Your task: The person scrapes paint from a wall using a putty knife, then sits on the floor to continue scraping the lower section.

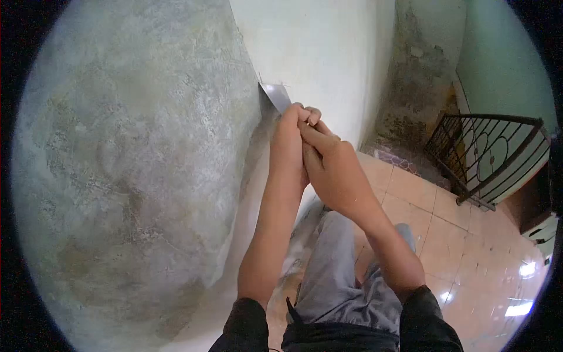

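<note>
Both hands are closed together on a metal scraper (276, 97); its handle is hidden within the grip. The left hand (290, 124) sits nearest the blade, with the right hand (332, 161) pressed against it. The blade lies at the border between the rough grey wall section (146, 141) and the white wall section (316, 47). A dark metal railing (489, 120) stands at right, above tiled floor (451, 246).

The handle of the scraper (277, 97) is hidden by the left grip (290, 125) and right grip (329, 161). Below the scraper, both sleeves (246, 324) run past the bottom edge; to its left, the dark lens rim crops the grey wall (135, 141).
</note>
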`<state>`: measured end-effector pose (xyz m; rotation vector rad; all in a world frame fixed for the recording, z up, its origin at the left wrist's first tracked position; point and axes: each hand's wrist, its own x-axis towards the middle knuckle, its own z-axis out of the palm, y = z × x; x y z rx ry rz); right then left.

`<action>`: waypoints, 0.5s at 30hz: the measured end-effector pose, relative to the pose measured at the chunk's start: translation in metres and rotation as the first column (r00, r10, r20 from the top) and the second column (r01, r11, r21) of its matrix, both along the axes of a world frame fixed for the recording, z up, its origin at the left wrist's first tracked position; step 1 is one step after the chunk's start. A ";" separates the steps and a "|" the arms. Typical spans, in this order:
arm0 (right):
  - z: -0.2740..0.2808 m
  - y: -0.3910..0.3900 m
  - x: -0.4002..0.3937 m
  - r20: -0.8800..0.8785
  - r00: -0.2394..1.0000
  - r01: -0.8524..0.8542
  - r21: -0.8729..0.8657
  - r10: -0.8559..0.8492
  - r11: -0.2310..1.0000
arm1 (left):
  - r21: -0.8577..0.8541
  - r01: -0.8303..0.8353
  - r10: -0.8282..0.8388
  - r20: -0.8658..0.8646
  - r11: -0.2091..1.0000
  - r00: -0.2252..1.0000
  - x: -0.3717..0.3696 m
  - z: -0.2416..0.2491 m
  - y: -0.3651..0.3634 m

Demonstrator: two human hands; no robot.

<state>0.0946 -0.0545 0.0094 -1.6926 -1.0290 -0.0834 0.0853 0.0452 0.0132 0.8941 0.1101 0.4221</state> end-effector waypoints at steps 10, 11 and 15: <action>0.006 -0.002 0.004 -0.019 1.000 0.008 0.009 -0.008 1.000 | -0.044 -0.109 0.108 -0.016 0.993 0.994 0.002 0.016 -0.010; 0.010 0.000 0.007 0.004 1.000 0.022 0.017 -0.022 1.000 | -0.037 -0.084 0.085 0.028 0.996 0.996 0.007 0.016 -0.004; 0.009 -0.002 0.000 -0.074 0.997 0.013 -0.040 -0.016 0.999 | -0.017 -0.032 0.033 0.035 0.999 0.999 0.003 0.007 -0.001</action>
